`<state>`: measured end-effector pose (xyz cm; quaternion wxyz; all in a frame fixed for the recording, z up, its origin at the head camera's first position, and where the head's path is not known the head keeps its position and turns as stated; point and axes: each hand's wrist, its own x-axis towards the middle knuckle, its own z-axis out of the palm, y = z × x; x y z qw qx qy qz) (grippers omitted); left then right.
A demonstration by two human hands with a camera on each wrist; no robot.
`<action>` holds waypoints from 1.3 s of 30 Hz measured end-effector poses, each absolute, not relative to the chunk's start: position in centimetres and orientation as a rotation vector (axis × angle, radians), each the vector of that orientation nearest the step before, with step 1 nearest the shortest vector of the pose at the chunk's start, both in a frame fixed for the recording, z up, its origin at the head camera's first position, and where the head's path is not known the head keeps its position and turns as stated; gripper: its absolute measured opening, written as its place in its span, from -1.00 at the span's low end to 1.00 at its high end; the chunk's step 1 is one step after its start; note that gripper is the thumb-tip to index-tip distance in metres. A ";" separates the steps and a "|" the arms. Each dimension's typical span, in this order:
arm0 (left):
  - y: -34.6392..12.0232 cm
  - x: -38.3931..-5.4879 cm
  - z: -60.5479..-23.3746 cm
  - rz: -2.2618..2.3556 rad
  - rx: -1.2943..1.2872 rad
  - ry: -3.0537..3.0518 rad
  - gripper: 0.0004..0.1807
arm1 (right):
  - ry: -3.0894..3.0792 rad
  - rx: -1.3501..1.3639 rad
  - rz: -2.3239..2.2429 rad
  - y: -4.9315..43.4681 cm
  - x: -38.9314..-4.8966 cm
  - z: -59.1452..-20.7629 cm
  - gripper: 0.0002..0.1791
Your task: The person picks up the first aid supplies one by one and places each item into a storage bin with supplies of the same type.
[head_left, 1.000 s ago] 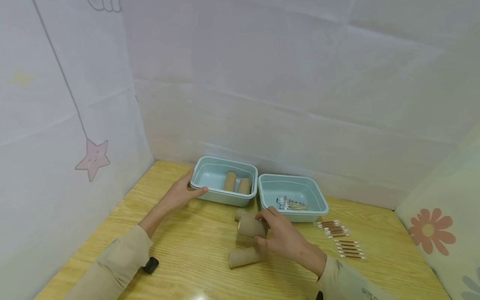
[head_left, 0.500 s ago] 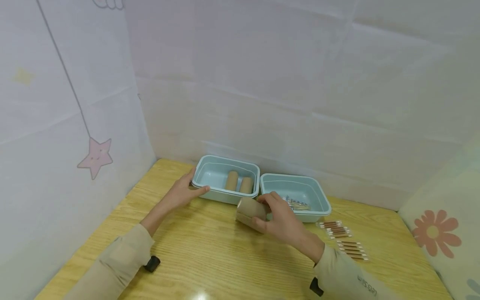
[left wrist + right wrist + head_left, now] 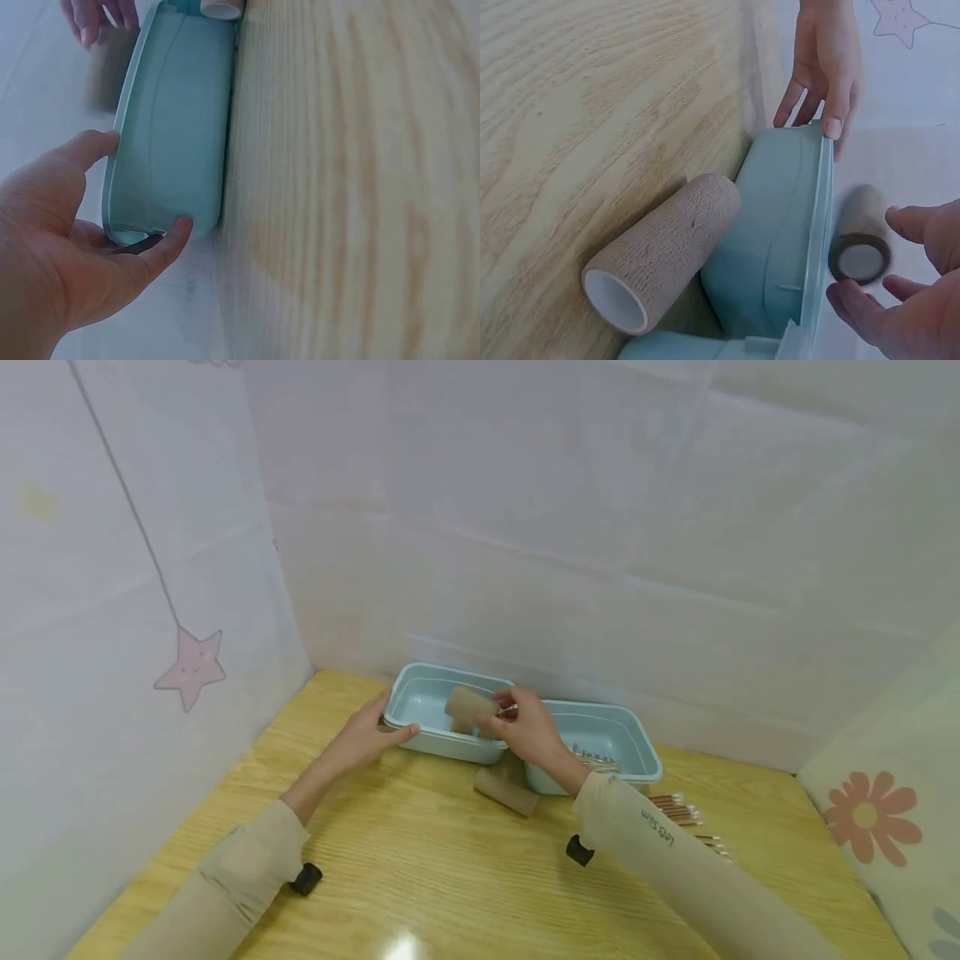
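My left hand (image 3: 362,742) grips the left end of a light-blue plastic tub (image 3: 450,747), thumb on the rim and fingers round its outside. Over this tub a brown cardboard tube (image 3: 467,703) hangs tilted beside the fingertips of my right hand (image 3: 528,731). In the right wrist view the blurred tube (image 3: 861,232) lies just beyond the spread fingers, with a gap to the thumb. Another cardboard tube (image 3: 461,726) shows partly inside the tub beneath it. One more cardboard tube (image 3: 664,251) lies on the table against the tub's front wall.
A second light-blue tub (image 3: 637,752) stands to the right, holding a clear packet of sticks (image 3: 596,762). Several brown-stemmed cotton swabs (image 3: 678,810) lie right of it, partly behind my right sleeve. A fabric wall (image 3: 525,568) rises close behind both tubs.
My right hand has carried a tube from the table up and left over the left tub, and its fingers have come away from it. My left hand stays at the tub's end.
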<state>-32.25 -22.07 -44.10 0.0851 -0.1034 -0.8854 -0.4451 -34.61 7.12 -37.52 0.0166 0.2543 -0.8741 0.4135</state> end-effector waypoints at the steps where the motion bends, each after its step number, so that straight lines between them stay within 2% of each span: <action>1: -22.0 -32.2 -44.2 -1.334 -0.319 -2.635 -0.01 | -2.721 0.785 1.309 7.0 -34.6 -37.7 -0.47; 8: -22.0 -32.0 -44.5 -1.317 -0.317 -2.637 -0.06 | -2.672 0.904 1.292 8.1 -32.6 -37.3 -0.71; 13: -22.3 -31.8 -44.4 -1.324 -0.344 -2.644 -0.05 | -2.648 1.059 1.295 10.1 -30.8 -36.6 -0.80; 18: -22.7 -31.6 -44.4 -1.332 -0.342 -2.632 -0.07 | -2.632 1.203 1.274 12.1 -29.2 -36.6 -0.80; 26: -23.3 -31.4 -44.6 -1.342 -0.343 -2.630 -0.06 | -2.728 1.270 1.187 14.8 -27.2 -36.8 -0.78; 35: -23.3 -31.8 -44.6 -1.320 -0.331 -2.641 -0.07 | -2.816 1.686 1.084 17.6 -23.3 -38.8 -0.75; 39: -23.2 -31.7 -44.7 -1.324 -0.333 -2.651 -0.06 | -2.875 1.770 1.122 18.2 -21.1 -40.4 -0.72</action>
